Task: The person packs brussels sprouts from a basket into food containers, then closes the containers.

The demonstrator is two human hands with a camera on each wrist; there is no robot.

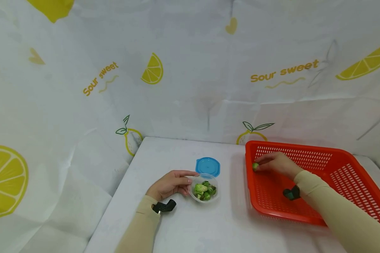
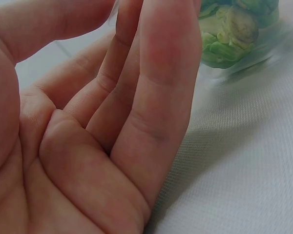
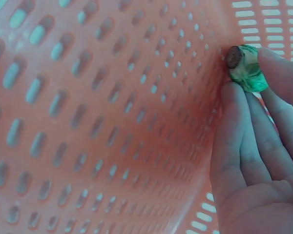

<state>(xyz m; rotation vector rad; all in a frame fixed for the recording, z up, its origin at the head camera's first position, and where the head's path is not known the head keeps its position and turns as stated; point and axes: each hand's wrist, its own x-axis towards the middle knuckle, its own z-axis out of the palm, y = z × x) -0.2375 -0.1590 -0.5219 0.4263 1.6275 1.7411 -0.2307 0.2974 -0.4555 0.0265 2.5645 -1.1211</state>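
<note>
My left hand (image 1: 172, 184) holds the left side of a small clear plastic bowl (image 1: 217, 196), its fingers and thumb at the rim. Several green Brussels sprouts (image 1: 204, 190) lie inside the bowl; some of them (image 2: 227, 36) show past my fingers in the left wrist view. Over at the red basket (image 1: 301, 217), my right hand (image 1: 278, 164) reaches inside near the left wall. It pinches one Brussels sprout (image 3: 246, 68) between thumb and fingers, the brown cut stem facing outward. In the head view that sprout (image 1: 255, 167) is close to the basket's wall.
A blue lid (image 1: 208, 166) lies flat on the white table (image 1: 174, 151) just behind the bowl. The slotted basket walls rise around my right hand. A white cloth with lemon prints (image 1: 193, 88) hangs behind the table and on its left side.
</note>
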